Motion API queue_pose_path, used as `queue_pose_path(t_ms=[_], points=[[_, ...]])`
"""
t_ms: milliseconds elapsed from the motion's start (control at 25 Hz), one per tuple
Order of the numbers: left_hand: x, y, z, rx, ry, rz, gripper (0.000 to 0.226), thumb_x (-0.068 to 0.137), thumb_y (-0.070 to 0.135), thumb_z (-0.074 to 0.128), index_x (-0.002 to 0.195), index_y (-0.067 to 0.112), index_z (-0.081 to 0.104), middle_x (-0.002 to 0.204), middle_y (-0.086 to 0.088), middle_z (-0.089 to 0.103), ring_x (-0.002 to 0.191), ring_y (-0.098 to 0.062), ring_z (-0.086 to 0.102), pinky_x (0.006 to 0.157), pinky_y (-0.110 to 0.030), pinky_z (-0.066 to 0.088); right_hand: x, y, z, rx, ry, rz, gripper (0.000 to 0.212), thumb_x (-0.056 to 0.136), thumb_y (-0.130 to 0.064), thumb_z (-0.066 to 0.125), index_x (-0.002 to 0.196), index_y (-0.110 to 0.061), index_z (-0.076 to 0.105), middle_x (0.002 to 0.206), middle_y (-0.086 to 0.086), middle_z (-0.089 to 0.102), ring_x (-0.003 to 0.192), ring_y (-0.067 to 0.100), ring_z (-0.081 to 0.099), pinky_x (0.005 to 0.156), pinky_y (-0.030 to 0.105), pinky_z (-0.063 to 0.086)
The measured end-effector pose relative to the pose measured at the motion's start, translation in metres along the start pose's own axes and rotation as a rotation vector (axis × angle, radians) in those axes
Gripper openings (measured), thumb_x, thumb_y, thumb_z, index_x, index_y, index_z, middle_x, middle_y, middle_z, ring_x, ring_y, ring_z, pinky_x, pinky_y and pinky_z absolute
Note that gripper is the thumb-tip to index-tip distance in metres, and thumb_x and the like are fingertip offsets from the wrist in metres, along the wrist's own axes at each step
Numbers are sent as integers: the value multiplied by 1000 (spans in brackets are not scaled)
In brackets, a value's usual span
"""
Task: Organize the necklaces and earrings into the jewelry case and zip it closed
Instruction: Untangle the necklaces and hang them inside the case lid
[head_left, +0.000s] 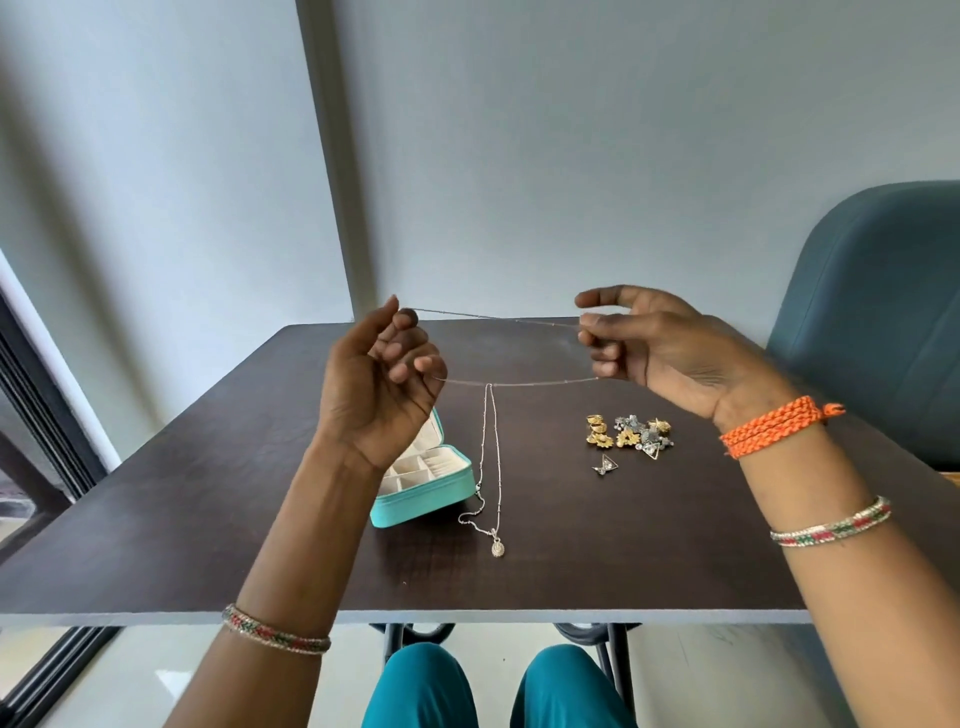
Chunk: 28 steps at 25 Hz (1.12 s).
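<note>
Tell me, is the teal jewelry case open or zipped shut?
Open. The jewelry case lies on the table with its lid up behind the left hand, cream compartments exposed.

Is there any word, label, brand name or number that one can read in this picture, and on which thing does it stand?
None: no readable text shows anywhere in the head view.
Turquoise jewelry case: plain outside, no logo or label visible.
Pendant of the necklace on the table: too small to tell whether it bears any marking.
Pile of earrings: only shapes, no letters.
</note>
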<state>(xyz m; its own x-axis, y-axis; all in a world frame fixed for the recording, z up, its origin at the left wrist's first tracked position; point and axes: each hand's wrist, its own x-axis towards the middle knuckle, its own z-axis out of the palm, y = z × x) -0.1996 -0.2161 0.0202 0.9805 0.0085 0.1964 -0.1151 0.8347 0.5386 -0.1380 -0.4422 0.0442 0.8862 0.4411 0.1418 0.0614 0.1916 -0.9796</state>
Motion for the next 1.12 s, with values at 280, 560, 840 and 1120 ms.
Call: queue_pose_path(t_ms=[280,560,840,1120], points=[[2,-14,4,-77,71,101,17,91,9,48,88,5,64,75,-2,66,70,-12,66,78,-27,58,-14,-2,24,-418,-75,-110,36,86,9,58,117,-7,54,84,11,70,71,8,62,61,20,48],[-12,-39,22,171,-40,-6,13,80,11,50,84,5,61,83,-8,69,77,-17,67,76,-25,54,-17,-25,63,-734,-273,-227,60,85,6,60,134,-22,41,102,10,69,65,9,55,54,24,45],[-24,-38,20,331,-64,-109,18,83,18,47,87,6,60,68,-4,58,54,-10,53,51,-17,49,-15,-27,57,-694,-123,-319,40,86,9,56,119,-14,57,86,8,74,57,1,54,52,9,39],[-32,-43,19,495,-130,-137,28,80,18,55,101,9,70,62,3,44,44,-6,33,40,-16,28,-9,-18,49,-576,-25,-332,36,83,9,59,112,-13,62,81,2,66,69,16,58,58,23,46]])
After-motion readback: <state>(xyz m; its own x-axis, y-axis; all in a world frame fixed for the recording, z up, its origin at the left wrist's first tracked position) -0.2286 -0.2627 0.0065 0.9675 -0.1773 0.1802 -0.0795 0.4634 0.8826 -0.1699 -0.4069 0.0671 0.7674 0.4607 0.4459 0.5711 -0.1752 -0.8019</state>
